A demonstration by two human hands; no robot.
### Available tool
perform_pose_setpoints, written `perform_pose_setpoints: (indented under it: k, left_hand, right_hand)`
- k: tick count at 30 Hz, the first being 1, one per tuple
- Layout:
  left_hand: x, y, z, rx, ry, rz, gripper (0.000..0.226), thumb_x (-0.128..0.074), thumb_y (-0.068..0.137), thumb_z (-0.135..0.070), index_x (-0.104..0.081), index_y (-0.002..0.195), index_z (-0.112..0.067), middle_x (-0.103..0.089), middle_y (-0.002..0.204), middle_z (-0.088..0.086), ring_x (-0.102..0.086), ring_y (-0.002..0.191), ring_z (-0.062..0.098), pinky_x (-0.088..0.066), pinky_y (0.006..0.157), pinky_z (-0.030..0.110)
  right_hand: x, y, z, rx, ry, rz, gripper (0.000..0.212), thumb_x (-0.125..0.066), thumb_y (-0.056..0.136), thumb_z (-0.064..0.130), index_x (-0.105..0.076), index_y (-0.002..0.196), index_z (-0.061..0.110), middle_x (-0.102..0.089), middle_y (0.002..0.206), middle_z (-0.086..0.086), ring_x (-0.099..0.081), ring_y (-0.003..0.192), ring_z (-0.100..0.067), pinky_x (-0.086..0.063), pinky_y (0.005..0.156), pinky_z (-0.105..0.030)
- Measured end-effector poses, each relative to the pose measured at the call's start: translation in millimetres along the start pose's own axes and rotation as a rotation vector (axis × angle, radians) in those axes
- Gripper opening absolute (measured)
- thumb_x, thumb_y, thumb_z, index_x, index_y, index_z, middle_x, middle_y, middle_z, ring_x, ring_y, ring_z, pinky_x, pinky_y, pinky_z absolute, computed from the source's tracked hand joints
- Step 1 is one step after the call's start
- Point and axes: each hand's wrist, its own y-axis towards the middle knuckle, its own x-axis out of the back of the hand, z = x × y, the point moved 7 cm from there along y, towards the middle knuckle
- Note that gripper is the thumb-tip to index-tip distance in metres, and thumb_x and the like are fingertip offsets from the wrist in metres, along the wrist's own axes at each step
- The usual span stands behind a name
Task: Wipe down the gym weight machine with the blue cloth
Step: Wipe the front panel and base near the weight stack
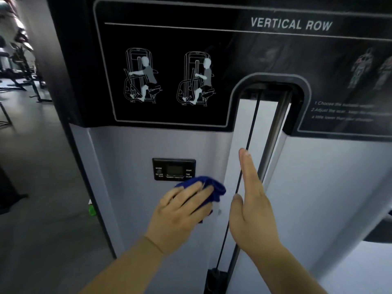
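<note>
The weight machine's pale grey shroud point(131, 149) fills the view, under a black "VERTICAL ROW" instruction panel point(169, 60). My left hand point(180, 211) presses a bunched blue cloth point(214, 188) against the shroud, just below a small black counter display point(174, 169); its fingers lie spread over the cloth. My right hand point(252, 204) is flat with straight fingers, edge-on in front of the vertical slot, holding nothing. Whether it touches the machine is unclear.
A black cable point(251, 132) and a steel guide rod point(275, 128) run down the slot in the shroud. Grey gym floor point(42, 166) lies to the left, with dark exercise frames point(19, 77) farther back. A green object point(92, 210) shows at the shroud's left edge.
</note>
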Motion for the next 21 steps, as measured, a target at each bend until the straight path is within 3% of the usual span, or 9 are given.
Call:
perform_pose_setpoints:
  k: [3, 7, 8, 11, 14, 16, 18, 21]
  left_hand:
    - [22, 6, 13, 0.013, -0.024, -0.077, 0.024, -0.063, 0.095, -0.021, -0.057, 0.118, -0.025, -0.047, 0.140, -0.002, -0.046, 0.130, 0.021, -0.031, 0.108, 0.036]
    - [71, 28, 63, 0.278, -0.003, -0.332, 0.024, -0.050, 0.100, -0.009, -0.058, 0.119, -0.021, -0.048, 0.139, 0.004, -0.044, 0.126, 0.030, -0.033, 0.103, 0.038]
    - [70, 23, 72, 0.317, 0.014, -0.315, 0.029, -0.051, 0.095, -0.007, -0.057, 0.120, -0.021, -0.046, 0.140, 0.005, -0.042, 0.127, 0.032, -0.031, 0.106, 0.037]
    - [48, -19, 76, 0.353, 0.052, -0.194, 0.032, -0.053, 0.089, -0.007, -0.061, 0.118, -0.020, -0.043, 0.139, 0.012, -0.040, 0.124, 0.038, -0.022, 0.117, 0.032]
    - [27, -63, 69, 0.372, 0.064, -0.046, 0.023, -0.067, 0.083, 0.000, -0.075, 0.101, -0.012, -0.045, 0.132, 0.013, -0.043, 0.116, 0.039, -0.018, 0.120, 0.028]
    - [24, -79, 64, 0.376, 0.013, 0.057, 0.051, -0.081, 0.062, 0.011, -0.070, 0.105, -0.015, -0.046, 0.131, 0.010, -0.044, 0.116, 0.037, -0.021, 0.119, 0.030]
    - [39, -75, 67, 0.390, -0.034, 0.015, 0.066, -0.077, 0.062, 0.017, -0.058, 0.114, -0.018, -0.046, 0.132, 0.009, -0.044, 0.117, 0.036, -0.024, 0.117, 0.032]
    - [78, -43, 89, 0.480, -0.030, -0.185, 0.048, -0.064, 0.082, 0.006, -0.055, 0.124, -0.015, -0.043, 0.136, 0.013, -0.042, 0.123, 0.039, -0.021, 0.119, 0.032]
  right_hand:
    - [-1, 6, 17, 0.138, -0.025, -0.014, 0.095, -0.040, 0.088, -0.011, -0.004, 0.150, 0.052, -0.005, 0.160, 0.029, -0.007, 0.149, 0.000, -0.010, 0.110, -0.002]
    - [-5, 12, 28, 0.192, -0.045, -0.089, 0.080, -0.039, 0.084, -0.009, -0.026, 0.152, 0.030, -0.009, 0.163, 0.018, -0.005, 0.150, -0.006, -0.011, 0.110, -0.002]
    - [-8, 12, 28, 0.199, -0.067, -0.104, 0.079, -0.040, 0.084, -0.008, -0.024, 0.153, 0.027, -0.008, 0.163, 0.017, -0.004, 0.151, -0.007, -0.011, 0.114, -0.007]
    - [-23, 6, 28, 0.210, -0.091, -0.066, 0.077, -0.041, 0.087, -0.004, -0.019, 0.154, 0.027, -0.004, 0.163, 0.018, -0.001, 0.151, -0.010, -0.017, 0.122, -0.038]
    - [-40, 5, 28, 0.211, -0.082, -0.010, 0.078, -0.042, 0.088, -0.002, -0.014, 0.154, 0.030, -0.002, 0.163, 0.020, 0.000, 0.151, -0.008, -0.020, 0.118, -0.047]
    - [-48, 3, 27, 0.206, -0.090, 0.005, 0.079, -0.043, 0.087, -0.003, -0.015, 0.155, 0.027, -0.001, 0.163, 0.019, 0.002, 0.151, -0.009, -0.022, 0.117, -0.052]
    - [-53, 2, 24, 0.205, -0.094, -0.002, 0.080, -0.044, 0.087, -0.004, -0.015, 0.155, 0.025, 0.000, 0.163, 0.019, 0.003, 0.151, -0.010, -0.020, 0.119, -0.052]
    - [-60, -1, 23, 0.235, -0.118, -0.012, 0.085, -0.045, 0.085, -0.006, -0.012, 0.157, 0.027, 0.001, 0.164, 0.016, 0.003, 0.152, -0.013, -0.002, 0.123, -0.034]
